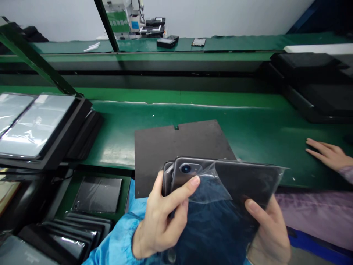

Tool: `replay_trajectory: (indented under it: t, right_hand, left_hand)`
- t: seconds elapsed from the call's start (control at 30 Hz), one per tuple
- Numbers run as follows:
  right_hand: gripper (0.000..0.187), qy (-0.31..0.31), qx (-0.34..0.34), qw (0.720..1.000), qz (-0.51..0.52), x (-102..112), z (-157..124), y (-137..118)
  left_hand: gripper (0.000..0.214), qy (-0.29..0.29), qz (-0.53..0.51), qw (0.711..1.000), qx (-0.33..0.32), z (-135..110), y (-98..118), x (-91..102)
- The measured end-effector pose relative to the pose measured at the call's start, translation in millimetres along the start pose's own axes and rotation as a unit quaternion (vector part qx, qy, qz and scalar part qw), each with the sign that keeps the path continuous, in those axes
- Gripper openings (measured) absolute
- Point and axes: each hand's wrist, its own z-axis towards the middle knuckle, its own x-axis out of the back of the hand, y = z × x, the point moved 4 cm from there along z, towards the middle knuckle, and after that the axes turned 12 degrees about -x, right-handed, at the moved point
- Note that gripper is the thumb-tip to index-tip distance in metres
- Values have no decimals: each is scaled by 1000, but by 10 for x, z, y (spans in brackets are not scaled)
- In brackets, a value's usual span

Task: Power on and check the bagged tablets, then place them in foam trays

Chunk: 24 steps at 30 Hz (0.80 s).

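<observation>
A dark grey tablet [198, 217] with a round camera lens in one corner is held up in front of me, its back towards me. Clear plastic film [212, 184] partly covers its back, with a loose, wrinkled flap near the camera. At least one more tablet [166, 178] shows behind its left edge. My left hand [165, 217] is closed on the left edges, thumb side near the camera corner and film. On the other side, my right hand [270, 228] grips the tablet's right edge, thumb on its back. A dark grey board [176, 141] lies on the bench behind the tablets.
Film-wrapped tablets lie in a black foam tray [78, 110] on the left. Lower left, a wrapped tablet [97, 194] rests on a green surface by several stacked ones. Black trays [317, 88] stand right, near another person's hand [329, 154] on the green bench [261, 129].
</observation>
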Motion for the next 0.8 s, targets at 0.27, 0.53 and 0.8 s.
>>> replay_trajectory:
  t: [0.27, 0.53, 0.8]
  right_hand:
    - [58, -11, 6, 1000, 9, 31, 47, 8]
    - [60, 2, 7, 1000, -1, -36, 2, -27]
    - [60, -2, -4, 1000, 3, -60, 2, -28]
  left_hand:
    - [61, 21, 18, 1000, 1, 21, 5, -21]
    - [55, 26, -2, 999, 43, -17, -23, 1]
    - [50, 21, -27, 997, 67, -70, -74, 16]
